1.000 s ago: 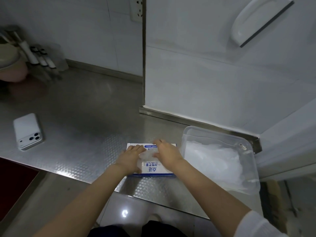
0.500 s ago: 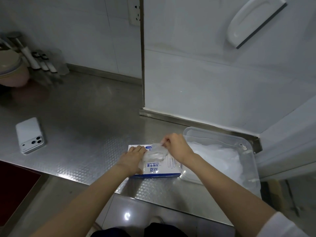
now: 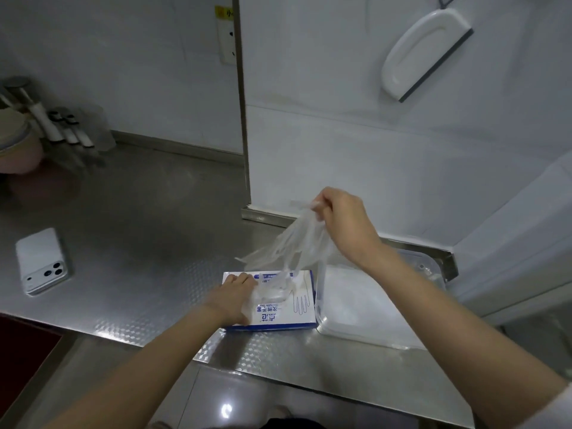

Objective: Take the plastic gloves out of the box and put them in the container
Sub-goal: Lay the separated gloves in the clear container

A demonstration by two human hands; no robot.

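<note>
A diamond-embossed silver steel desk (image 3: pixel 130 274) is seen, a white cardboard glove box (image 3: pixel 288 308) printed in blue, translucent whitish plastic gloves (image 3: pixel 297 243), and a white smartphone (image 3: pixel 41 261).

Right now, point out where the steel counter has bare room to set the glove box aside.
Widest bare steel counter lies between the phone and the glove box, running back to the wall. Crowded: the container sits close on the box's right, and utensils and a bowl fill the far-left corner.

The left hand (image 3: pixel 235 297) and right hand (image 3: pixel 346 226) are bare, as are both forearms. A white sleeve (image 3: pixel 555 410) shows at five o'clock on the right arm. Dark clothing (image 3: pixel 291 425) shows at six o'clock.
</note>
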